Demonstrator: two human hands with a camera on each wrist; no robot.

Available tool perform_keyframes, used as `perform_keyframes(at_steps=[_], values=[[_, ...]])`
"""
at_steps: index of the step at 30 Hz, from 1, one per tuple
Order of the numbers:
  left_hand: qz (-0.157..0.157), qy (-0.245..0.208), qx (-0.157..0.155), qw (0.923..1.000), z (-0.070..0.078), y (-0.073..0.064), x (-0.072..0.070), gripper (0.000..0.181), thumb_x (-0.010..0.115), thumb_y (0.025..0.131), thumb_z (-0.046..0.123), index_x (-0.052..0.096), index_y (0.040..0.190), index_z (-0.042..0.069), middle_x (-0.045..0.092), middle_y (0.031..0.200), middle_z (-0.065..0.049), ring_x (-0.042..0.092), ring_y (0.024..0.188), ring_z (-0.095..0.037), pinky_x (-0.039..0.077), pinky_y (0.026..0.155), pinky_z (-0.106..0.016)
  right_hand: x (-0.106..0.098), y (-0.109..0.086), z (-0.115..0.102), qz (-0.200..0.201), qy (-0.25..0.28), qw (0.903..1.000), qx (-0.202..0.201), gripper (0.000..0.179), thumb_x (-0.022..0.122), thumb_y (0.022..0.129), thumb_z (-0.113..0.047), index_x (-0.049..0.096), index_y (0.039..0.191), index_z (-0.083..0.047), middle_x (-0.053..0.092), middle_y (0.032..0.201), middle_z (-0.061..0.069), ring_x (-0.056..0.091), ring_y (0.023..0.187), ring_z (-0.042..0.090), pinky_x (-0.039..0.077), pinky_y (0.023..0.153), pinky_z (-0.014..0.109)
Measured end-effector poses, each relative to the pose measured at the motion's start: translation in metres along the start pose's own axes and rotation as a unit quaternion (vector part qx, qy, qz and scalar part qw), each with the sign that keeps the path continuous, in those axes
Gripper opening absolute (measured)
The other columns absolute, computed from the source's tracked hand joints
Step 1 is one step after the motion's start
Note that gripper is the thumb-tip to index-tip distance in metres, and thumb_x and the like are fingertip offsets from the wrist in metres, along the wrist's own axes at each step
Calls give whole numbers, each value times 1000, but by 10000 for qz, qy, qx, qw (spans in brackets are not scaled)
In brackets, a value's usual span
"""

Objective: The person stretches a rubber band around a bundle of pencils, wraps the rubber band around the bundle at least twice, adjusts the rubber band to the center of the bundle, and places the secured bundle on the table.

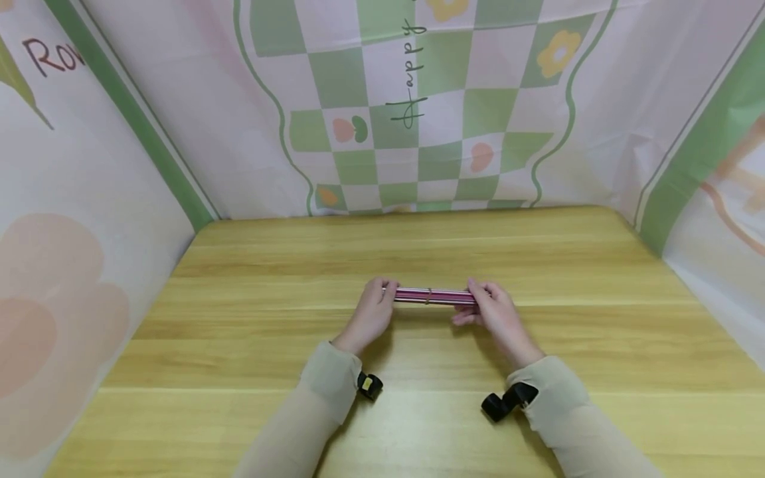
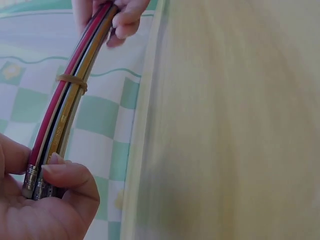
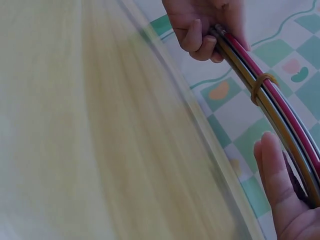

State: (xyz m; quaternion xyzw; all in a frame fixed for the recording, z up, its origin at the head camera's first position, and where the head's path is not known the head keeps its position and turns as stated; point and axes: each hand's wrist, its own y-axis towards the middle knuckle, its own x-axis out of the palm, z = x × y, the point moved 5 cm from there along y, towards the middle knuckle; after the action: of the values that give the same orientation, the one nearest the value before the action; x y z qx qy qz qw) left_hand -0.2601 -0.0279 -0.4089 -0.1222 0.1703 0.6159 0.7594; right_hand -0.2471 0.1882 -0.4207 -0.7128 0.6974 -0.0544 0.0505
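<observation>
A bundle of pencils, with magenta, dark and yellow-brown barrels, is held level above the wooden table. Round its middle runs a tan rubber band. My left hand grips the end with the metal ferrules and erasers, thumb and curled fingers round it. At the opposite end, my right hand pinches the bundle, its thumb on the near side and some fingers stretched out below. Beside that hand a thin dark strip shows against the pencils; its kind cannot be made out. The pencils' far tips are hidden by the right hand.
The wooden table spans the space beneath both hands. Behind it hangs a green-and-white checked cloth with printed flowers, and printed cloth walls stand left and right. Black wrist cameras sit on both cuffs.
</observation>
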Motion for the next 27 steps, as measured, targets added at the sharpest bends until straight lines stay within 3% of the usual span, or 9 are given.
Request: perform_keyframes(at_steps=[5,9,15,19,22,27], values=[[-129,-78,-112,9998,-1,-1,-2,38,32,109,20,52,126,-7,49,133,-25,45,127,-36,37,110,-51,-2,-2,2,-51,-648,9977,202,35,42,106,-38,43,94,-5,54,61,0,60,50,11,55,51,27],[-219,35,-87,9997,-2,0,-5,36,33,108,17,53,126,-7,53,128,-24,49,124,-36,39,108,-50,-5,0,1,-216,-984,9947,217,37,43,105,-42,42,92,-7,51,56,-2,54,46,10,49,45,24],[-416,391,-346,9978,-8,2,-15,37,39,108,26,55,128,-1,58,130,-20,52,125,-34,42,107,-50,-7,2,-1,-619,-705,9950,353,31,48,104,-39,43,100,-9,50,64,-3,52,49,9,48,47,23],[-522,471,-609,9957,-14,2,-23,38,47,105,33,58,127,3,63,118,-14,62,103,-28,52,88,-40,-13,3,1,-705,-407,9955,485,26,52,103,-36,45,105,-11,53,72,-4,51,53,7,48,49,22],[-528,242,-677,9960,-17,4,-28,36,53,103,31,62,122,2,64,96,-11,58,78,-19,51,68,-29,-18,4,0,-715,-321,9956,521,26,54,102,-36,47,105,-11,56,74,-5,51,54,6,48,50,21],[-427,-153,-820,9956,-22,6,-34,30,58,101,25,66,115,0,63,83,-8,54,68,-11,49,62,-22,-23,4,0,-860,-318,9942,564,26,55,102,-35,51,105,-10,60,77,-5,53,55,5,50,51,21]])
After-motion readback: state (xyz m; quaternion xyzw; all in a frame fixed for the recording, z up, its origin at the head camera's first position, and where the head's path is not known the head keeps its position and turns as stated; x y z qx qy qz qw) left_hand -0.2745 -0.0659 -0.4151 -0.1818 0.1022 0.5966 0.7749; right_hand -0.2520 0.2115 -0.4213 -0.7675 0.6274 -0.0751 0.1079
